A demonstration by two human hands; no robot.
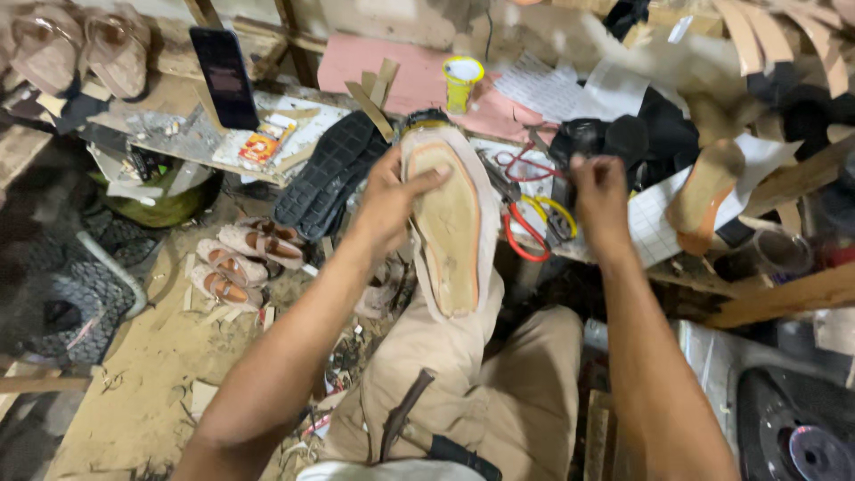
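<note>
So your left hand [392,200] was gripping the tan shoe sole [448,223] by its edge, thumb across the top, propped upright on your knee, while your right hand [599,191] hovered over the red-and-yellow scissors [527,227] on the bench, fingers curled, grip hard to tell

The left hand [389,203] gripped the edge of a tan shoe sole [448,227] standing on the person's knee, thumb laid across its upper part, while the right hand [600,198] reached over the cluttered table [178,142] beside the red-and-yellow-handled scissors [527,233] (whether its fingers touched anything could not be told). Black rubber soles [331,174] lay just left of the held sole, a yellow cup [462,83] stood behind it, and small sandals [242,260] rested on the floor below.
</note>
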